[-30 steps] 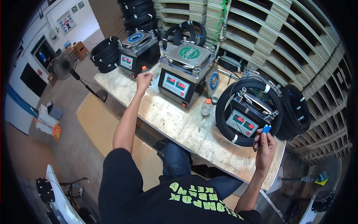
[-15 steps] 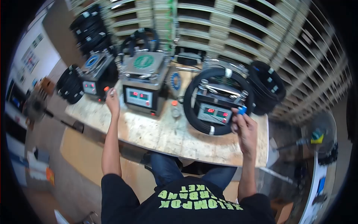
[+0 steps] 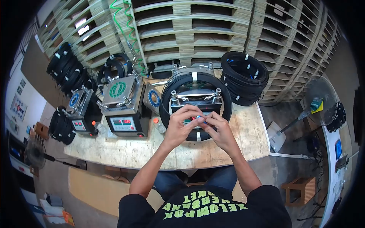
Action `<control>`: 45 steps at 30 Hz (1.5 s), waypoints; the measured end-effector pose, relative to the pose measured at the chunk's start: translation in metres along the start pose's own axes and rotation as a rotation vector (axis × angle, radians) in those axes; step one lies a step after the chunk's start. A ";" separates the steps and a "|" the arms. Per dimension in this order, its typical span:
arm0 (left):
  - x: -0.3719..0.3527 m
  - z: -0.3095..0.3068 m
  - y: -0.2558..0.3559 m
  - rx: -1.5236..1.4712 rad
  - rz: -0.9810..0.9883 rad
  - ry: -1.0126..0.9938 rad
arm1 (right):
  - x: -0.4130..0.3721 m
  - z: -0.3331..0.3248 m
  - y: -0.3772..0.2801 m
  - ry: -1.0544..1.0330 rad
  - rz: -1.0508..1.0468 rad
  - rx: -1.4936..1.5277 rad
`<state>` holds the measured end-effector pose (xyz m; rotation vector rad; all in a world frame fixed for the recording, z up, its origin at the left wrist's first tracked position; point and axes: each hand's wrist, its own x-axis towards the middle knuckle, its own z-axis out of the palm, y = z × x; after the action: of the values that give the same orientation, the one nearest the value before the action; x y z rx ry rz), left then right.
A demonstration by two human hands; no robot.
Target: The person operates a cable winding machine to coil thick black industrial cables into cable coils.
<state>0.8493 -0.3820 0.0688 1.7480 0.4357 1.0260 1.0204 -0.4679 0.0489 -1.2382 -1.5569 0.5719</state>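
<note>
- In front of the machine (image 3: 195, 97), we pinch a blue connector (image 3: 200, 118) between the fingertips of both hands
- Left hand (image 3: 178, 129) and right hand (image 3: 219, 131) both clamp it, equally near; its axis we cannot tell

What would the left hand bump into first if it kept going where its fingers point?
The left hand would likely meet the small blue part at its fingertips, then the right hand; depth is unclear.
</note>
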 end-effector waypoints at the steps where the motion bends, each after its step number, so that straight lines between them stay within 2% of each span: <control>1: 0.002 -0.001 -0.007 0.003 0.047 0.015 | 0.000 -0.005 -0.004 -0.034 0.032 0.046; 3: 0.002 -0.003 -0.009 0.000 0.093 0.083 | 0.002 -0.013 -0.001 -0.106 0.049 0.134; 6: 0.002 -0.011 -0.008 -0.246 0.062 0.192 | 0.014 -0.022 0.011 0.043 0.054 0.273; 7: 0.002 -0.017 -0.014 -0.242 0.065 0.192 | 0.022 -0.023 0.007 0.152 0.047 0.332; 10: -0.002 -0.038 -0.016 -0.787 -0.170 0.058 | 0.046 -0.049 0.002 0.275 0.185 0.272; 14: 0.019 -0.071 -0.031 -0.733 -0.366 0.122 | 0.097 -0.074 0.026 0.303 0.077 0.207; 15: 0.029 -0.079 -0.033 -0.638 -0.369 0.172 | 0.111 -0.080 0.032 0.295 0.047 0.168; 18: 0.068 -0.116 -0.033 -0.457 -0.345 0.194 | 0.147 -0.093 0.044 0.292 0.262 0.507; 19: 0.084 -0.128 -0.031 -0.335 -0.379 0.174 | 0.156 -0.100 0.042 0.242 0.357 0.486; 20: 0.102 -0.138 -0.031 -0.213 -0.411 0.153 | 0.166 -0.105 0.044 0.168 0.377 0.428; 22: 0.142 -0.148 -0.050 0.012 -0.487 0.258 | 0.186 -0.110 0.057 0.015 0.421 0.309; 23: 0.165 -0.158 -0.069 0.055 -0.476 0.154 | 0.198 -0.107 0.070 0.008 0.426 0.241; 25: 0.202 -0.143 -0.089 0.309 -0.528 0.206 | 0.226 -0.097 0.094 -0.006 0.384 -0.026; 26: 0.222 -0.136 -0.112 0.536 -0.448 0.274 | 0.239 -0.090 0.108 -0.010 0.363 -0.157; 27: 0.237 -0.120 -0.133 0.619 -0.378 0.399 | 0.253 -0.082 0.127 0.032 0.388 -0.283; 28: 0.229 -0.094 -0.105 0.688 -0.309 0.437 | 0.265 -0.076 0.139 0.077 0.409 -0.410; 29: 0.226 -0.077 -0.104 0.731 -0.243 0.469 | 0.262 -0.069 0.131 0.133 0.374 -0.566; 30: 0.224 -0.066 -0.102 0.776 -0.173 0.502 | 0.254 -0.062 0.111 0.157 0.361 -0.582; 32: 0.216 -0.056 -0.100 0.759 -0.164 0.407 | 0.243 -0.055 0.085 0.099 0.184 -0.754; 36: 0.205 -0.051 -0.086 0.839 -0.084 0.385 | 0.242 -0.055 0.073 -0.024 0.110 -0.763; 39: 0.204 -0.048 -0.082 0.892 -0.159 0.394 | 0.248 -0.067 0.077 -0.148 0.021 -0.744; 45: 0.204 -0.046 -0.078 0.853 -0.207 0.397 | 0.259 -0.078 0.099 -0.311 -0.019 -0.794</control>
<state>0.9424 -0.1804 0.0933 2.1488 1.4396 1.1169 1.1453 -0.2144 0.1029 -1.7694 -2.1629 0.1143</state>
